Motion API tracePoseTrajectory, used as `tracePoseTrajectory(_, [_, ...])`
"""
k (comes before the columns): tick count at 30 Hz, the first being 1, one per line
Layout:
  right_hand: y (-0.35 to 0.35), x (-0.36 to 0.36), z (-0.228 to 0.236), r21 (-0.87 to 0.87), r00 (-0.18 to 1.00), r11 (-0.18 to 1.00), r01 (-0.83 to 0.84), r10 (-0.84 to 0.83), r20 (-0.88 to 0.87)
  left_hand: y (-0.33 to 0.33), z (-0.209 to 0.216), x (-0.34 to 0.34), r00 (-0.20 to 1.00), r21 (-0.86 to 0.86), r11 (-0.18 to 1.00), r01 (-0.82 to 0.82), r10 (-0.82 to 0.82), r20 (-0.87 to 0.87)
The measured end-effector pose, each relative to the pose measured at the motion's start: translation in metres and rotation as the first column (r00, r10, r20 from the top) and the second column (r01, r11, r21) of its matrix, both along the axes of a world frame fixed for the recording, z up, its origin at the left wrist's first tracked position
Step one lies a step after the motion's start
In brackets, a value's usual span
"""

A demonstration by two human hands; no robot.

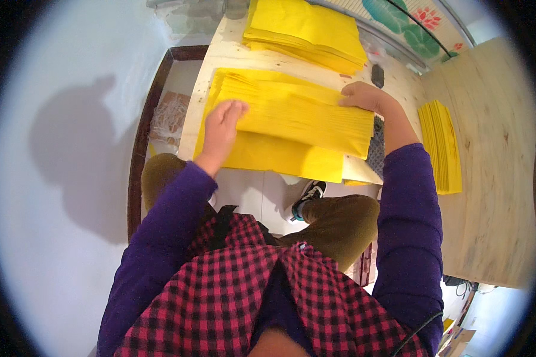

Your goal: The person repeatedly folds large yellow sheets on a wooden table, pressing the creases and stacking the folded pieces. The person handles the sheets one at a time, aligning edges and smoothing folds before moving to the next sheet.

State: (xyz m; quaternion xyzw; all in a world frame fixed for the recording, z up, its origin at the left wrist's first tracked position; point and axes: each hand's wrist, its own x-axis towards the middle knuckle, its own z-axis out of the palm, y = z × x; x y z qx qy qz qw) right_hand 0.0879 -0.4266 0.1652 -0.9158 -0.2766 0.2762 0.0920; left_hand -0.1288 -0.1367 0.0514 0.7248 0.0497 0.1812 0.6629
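A fanned stack of thin yellow sheets (304, 113), paper or cloth I cannot tell, lies across the table in front of me. My right hand (366, 98) grips the stack at its far right corner, fingers on top. At the left end, my left hand (221, 132) is closed, its fingers curled in over the yellow material; whether a sheet is pinched in them is hidden. Under the fanned stack a flat yellow sheet (274, 156) reaches the table's near edge.
A thicker yellow pile (304, 33) sits at the back of the wooden table (217, 50). Another yellow stack (439, 146) rests on a wooden surface (488, 178) to the right. A small dark object (377, 75) lies beyond my right hand. A white wall (59, 238) stands at left.
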Motion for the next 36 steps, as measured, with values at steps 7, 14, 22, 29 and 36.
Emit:
tracePoseTrajectory(7, [-0.045,-0.065,0.022,-0.005,0.991,0.991,0.135,-0.135,0.002,-0.095,-0.008,-0.064,0.726,-0.979,0.203,0.018,-0.675,-0.127])
tracePoseTrajectory(14, [-0.106,-0.153,0.034,0.209,0.944,0.922,0.326,-0.33,-0.013,-0.14,-0.005,-0.06,0.806,-0.995,0.085,0.05,-0.592,-0.009])
tracePoseTrajectory(22, [-0.145,-0.251,0.043,0.413,0.914,0.836,0.361,-0.406,0.023,-0.156,0.009,-0.065,0.878,-0.999,0.035,0.02,-0.479,0.001])
tracePoseTrajectory(29, [-0.163,-0.295,0.033,0.51,0.87,0.765,0.393,-0.488,0.062,-0.157,0.022,-0.061,0.888,-0.997,0.019,0.08,-0.455,0.062])
tracePoseTrajectory(36, [-0.177,-0.316,0.024,0.578,0.794,0.615,0.536,-0.599,-0.099,-0.166,0.052,-0.051,0.896,-0.982,0.136,0.131,-0.439,0.059])
